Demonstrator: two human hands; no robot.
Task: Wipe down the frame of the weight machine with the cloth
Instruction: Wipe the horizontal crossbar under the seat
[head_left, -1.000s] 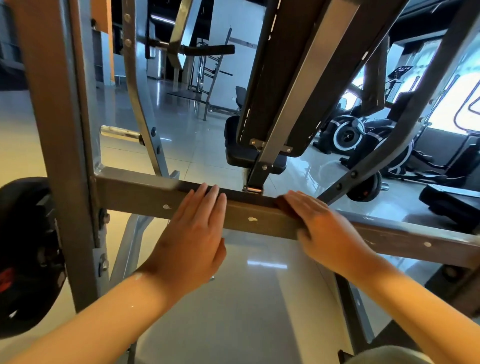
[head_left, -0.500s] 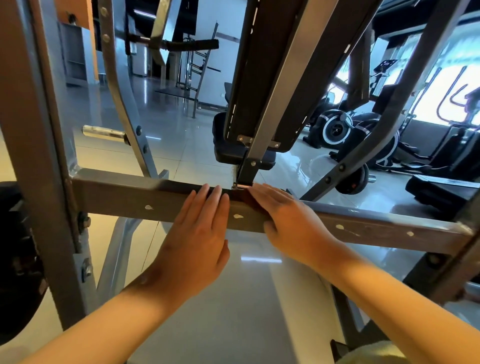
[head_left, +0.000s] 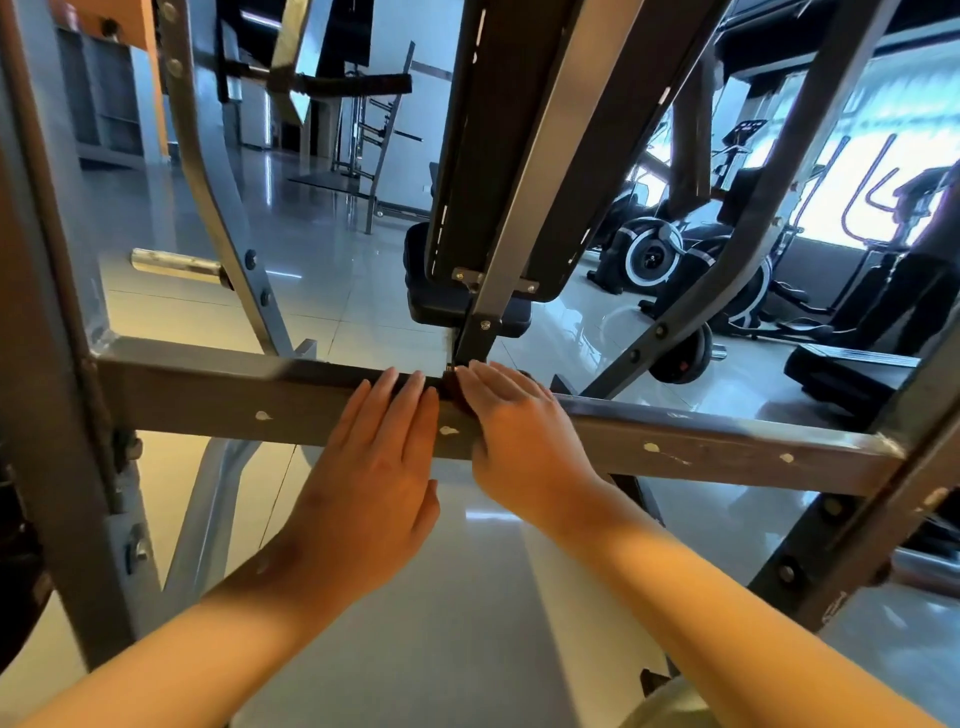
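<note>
The right hand (head_left: 519, 431) has slid left, now beside the left hand (head_left: 374, 467). Both lie flat, fingers straight, on the left-to-right crossbar (head_left: 208, 395); the right presses a dark cloth (head_left: 453, 391).

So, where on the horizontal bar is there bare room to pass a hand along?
Free: the crossbar between the left upright and the left hand, and the stretch from the right hand to the right frame post. Crowded: the middle, where both hands meet under the seat post.
</note>
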